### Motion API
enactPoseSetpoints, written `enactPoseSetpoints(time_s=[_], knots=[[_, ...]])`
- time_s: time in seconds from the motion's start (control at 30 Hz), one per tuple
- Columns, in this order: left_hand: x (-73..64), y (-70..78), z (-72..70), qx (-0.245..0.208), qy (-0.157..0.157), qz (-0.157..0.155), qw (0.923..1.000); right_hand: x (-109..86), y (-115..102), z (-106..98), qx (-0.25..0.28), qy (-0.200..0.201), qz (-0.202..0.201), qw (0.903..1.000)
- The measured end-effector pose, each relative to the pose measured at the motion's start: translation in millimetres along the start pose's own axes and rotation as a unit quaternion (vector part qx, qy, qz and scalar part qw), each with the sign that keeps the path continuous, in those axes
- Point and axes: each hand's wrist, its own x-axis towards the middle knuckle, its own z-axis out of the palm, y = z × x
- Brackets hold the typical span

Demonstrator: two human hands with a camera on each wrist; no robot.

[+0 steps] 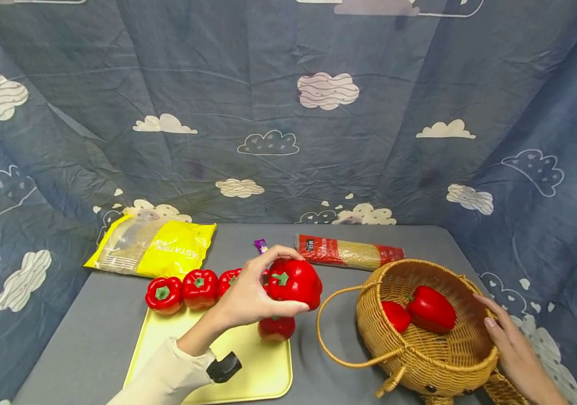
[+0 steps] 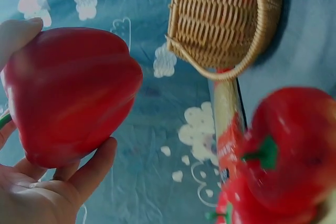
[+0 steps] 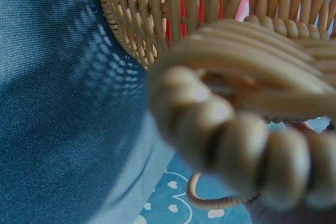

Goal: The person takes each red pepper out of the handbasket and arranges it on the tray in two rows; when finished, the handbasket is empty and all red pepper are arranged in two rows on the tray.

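My left hand (image 1: 247,292) holds a red bell pepper (image 1: 295,284) between thumb and fingers, raised over the right side of a yellow tray (image 1: 217,360). Its green stem points left in the head view; the left wrist view shows the smooth side of the pepper (image 2: 79,93). Several more red bell peppers (image 1: 164,295) stand along the tray's far edge and right side, partly behind the hand. At the right is a wicker basket (image 1: 384,337) with two bell peppers (image 1: 432,309) lying inside. My right hand (image 1: 518,349) rests straight fingers on the basket's right rim.
A yellow pasta bag (image 1: 174,244) lies at the back left. Farther right are a small purple packet (image 1: 261,246) and a red-ended spaghetti pack (image 1: 349,251), close behind the basket. The basket's looped handle (image 1: 320,326) sticks out toward the tray. Cloud-print cloth (image 1: 268,101) hangs around the grey table.
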Motion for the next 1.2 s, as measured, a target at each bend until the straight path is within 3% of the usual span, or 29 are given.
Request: enactPoseSetpoints(time_s=[0.13, 0.37, 0.5, 0.73, 1.2], knots=[[-11.8, -5.5, -10.6, -0.001, 0.018, -0.016, 0.9997, -0.7, 0, 0, 0.002, 0.002, -0.008, 1.0000], [-30.0, -15.4, -23.7, -0.008, 0.050, -0.039, 0.9980, 0.3, -2, -4, -0.005, -0.010, 0.021, 0.9997], [-40.4, -21.6, -27.7, 0.033, 0.081, -0.049, 0.9949, 0.3, -3, -5, 0.002, -0.007, 0.008, 0.9999], [-55.1, -30.4, -28.9, 0.136, 0.133, -0.012, 0.9817, 1.2, -5, -4, 0.003, 0.003, -0.008, 1.0000], [-85.1, -48.6, -28.8, 0.163, 0.166, -0.051, 0.9713, -0.1, -6, 1, 0.005, 0.007, -0.001, 1.0000]])
